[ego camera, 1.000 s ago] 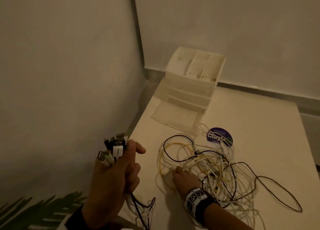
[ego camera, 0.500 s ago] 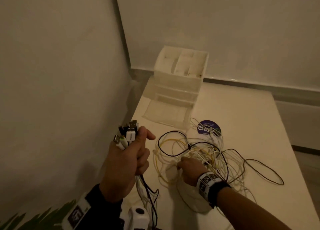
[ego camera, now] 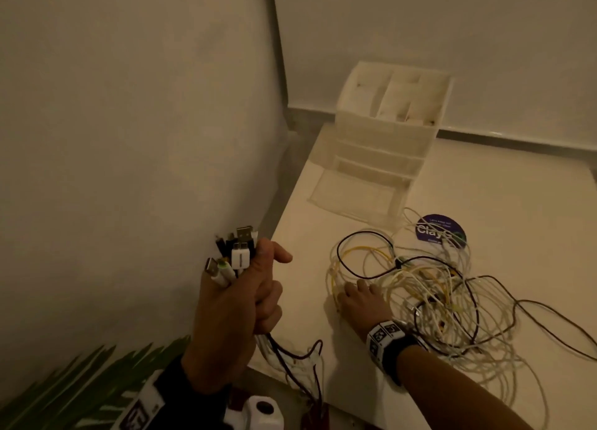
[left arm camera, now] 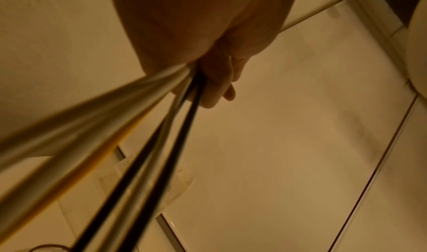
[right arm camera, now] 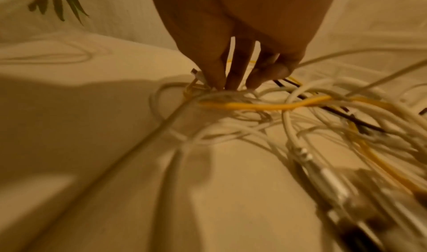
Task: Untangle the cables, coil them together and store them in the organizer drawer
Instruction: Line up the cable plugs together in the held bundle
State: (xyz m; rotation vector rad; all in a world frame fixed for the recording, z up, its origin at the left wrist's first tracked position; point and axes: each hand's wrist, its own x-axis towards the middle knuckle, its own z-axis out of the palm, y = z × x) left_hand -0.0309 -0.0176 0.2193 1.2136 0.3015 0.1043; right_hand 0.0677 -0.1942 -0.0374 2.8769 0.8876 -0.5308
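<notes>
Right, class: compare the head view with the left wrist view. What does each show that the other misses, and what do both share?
Only the head view shows the plugs sticking up from the left hand, the right hand on the tangled cables, the open drawer and the purple sticker. Only the left wrist view shows the underside of the fist, with the cords pulled straight towards the camera. Both show the left hand gripping white and black cords.

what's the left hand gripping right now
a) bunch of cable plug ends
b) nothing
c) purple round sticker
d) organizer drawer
a: the left hand is curled around a bunch of cable plug ends, USB connectors sticking out above the fist, cords trailing below it.
</notes>
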